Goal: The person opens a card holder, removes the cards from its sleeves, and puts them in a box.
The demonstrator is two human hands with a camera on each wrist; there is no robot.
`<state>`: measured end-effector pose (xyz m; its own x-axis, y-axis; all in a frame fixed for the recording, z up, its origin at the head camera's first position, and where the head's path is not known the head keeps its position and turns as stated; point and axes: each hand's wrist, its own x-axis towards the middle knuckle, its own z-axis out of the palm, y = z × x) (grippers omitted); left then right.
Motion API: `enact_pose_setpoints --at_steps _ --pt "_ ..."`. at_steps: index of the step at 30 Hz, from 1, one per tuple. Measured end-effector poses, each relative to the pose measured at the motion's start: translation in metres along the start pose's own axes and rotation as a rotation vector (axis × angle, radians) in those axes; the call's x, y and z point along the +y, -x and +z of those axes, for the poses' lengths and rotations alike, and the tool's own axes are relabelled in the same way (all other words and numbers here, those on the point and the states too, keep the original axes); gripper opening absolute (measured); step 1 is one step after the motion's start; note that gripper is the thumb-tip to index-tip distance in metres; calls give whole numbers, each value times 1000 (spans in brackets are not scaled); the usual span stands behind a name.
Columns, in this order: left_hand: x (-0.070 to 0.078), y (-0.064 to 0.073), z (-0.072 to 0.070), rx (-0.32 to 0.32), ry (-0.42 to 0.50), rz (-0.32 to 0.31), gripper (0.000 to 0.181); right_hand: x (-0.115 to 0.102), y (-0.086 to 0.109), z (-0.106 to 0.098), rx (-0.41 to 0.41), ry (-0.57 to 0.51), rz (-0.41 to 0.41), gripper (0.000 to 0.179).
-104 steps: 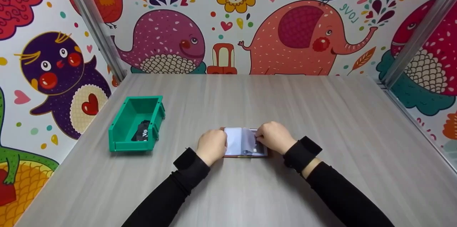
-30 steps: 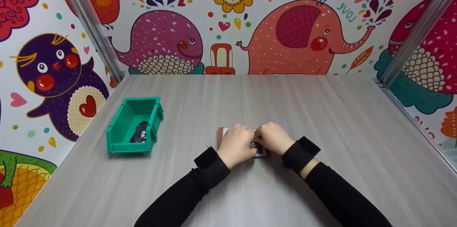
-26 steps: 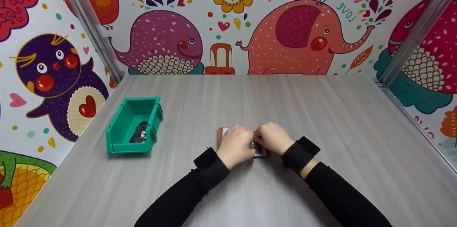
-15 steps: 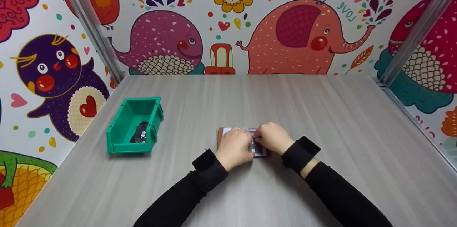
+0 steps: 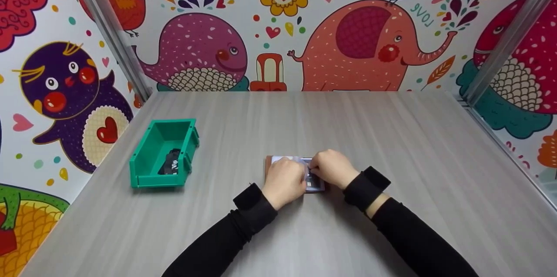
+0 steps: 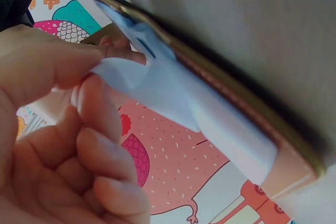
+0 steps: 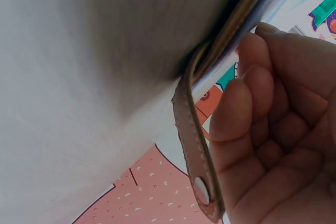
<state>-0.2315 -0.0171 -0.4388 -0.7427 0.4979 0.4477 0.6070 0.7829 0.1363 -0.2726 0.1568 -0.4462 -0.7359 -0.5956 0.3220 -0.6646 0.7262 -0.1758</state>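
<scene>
An open brown leather card holder [image 5: 269,166] with soft translucent sleeves lies on the table. My left hand [image 5: 283,182] is over its middle, with thumb and forefinger pinching the loose edge of a raised sleeve [image 6: 126,72]. On the right half, a dark card [image 5: 314,183] shows. My right hand [image 5: 333,167] is at that half, fingers curled and thumb and forefinger pinched together at the card; I cannot tell how much of the card they grip. The holder's snap strap [image 7: 193,140] sticks out below the right hand.
A green open bin [image 5: 159,180] stands on the left of the table, with black packets [image 5: 170,163] marked with white letters in it. Printed cartoon walls with metal corner posts [image 5: 115,33] border the table at the back and sides.
My left hand has gone from the holder's left edge to the sleeve, then drawn slightly back left, uncovering more of the dark card. My right hand has stayed nearly in place.
</scene>
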Motion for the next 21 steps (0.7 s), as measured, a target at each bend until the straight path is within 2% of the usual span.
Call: enact_pose_setpoints --at_steps 6,15,21 --pt "-4 0 -2 -10 32 -10 40 -1 0 1 -2 -4 8 17" --pt "-6 1 -7 -20 19 -51 43 -2 0 0 -25 -23 71 13" --pt "-11 2 -12 15 37 -53 42 -2 0 0 -45 -26 108 12"
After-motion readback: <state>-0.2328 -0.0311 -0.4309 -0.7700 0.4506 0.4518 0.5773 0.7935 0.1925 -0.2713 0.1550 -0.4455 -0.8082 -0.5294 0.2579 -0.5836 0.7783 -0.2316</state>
